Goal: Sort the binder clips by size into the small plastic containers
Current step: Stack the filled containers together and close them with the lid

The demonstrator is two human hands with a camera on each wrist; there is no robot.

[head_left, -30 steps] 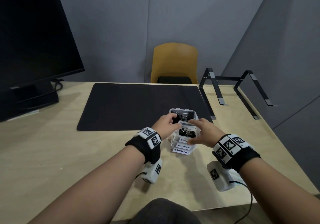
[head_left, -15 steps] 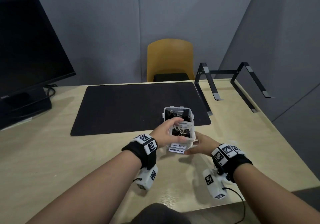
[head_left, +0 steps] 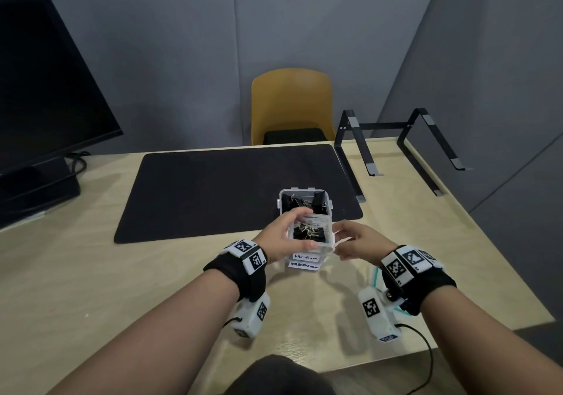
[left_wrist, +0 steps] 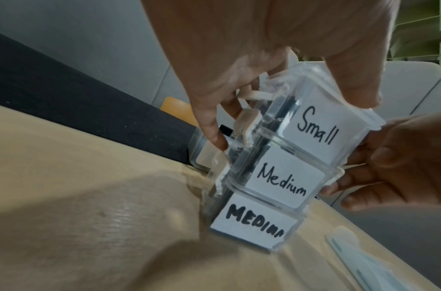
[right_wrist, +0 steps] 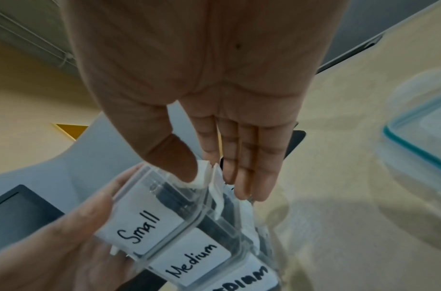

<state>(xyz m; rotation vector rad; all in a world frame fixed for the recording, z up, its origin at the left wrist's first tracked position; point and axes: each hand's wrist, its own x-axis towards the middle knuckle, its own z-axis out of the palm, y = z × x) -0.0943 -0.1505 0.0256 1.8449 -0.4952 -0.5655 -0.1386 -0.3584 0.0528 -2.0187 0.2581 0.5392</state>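
Observation:
Three small clear containers stand stacked near the table's front, labelled Small [left_wrist: 316, 126], Medium [left_wrist: 284, 181] and MEDIUM [left_wrist: 254, 222]. The top one [head_left: 310, 233] is lidless and holds small black binder clips. My left hand [head_left: 300, 228] grips this top container, thumb on its front corner and fingers on its far left side. My right hand [head_left: 339, 239] holds the stack's right side, with thumb and fingers at the white latch flaps [right_wrist: 206, 173]. Behind the stack a fourth open container [head_left: 304, 191] holds larger black clips.
A black desk mat [head_left: 228, 187] lies behind the containers. A monitor [head_left: 45, 89] stands at the left and a black laptop stand [head_left: 396, 150] at the back right. A yellow chair [head_left: 289, 105] is beyond the table. A clear lid with a teal seal [right_wrist: 418, 137] lies right of my right hand.
My right hand has left the top front of the stack, dipped low beside it, and now sits at its right side. My left hand has kept its hold on the top container.

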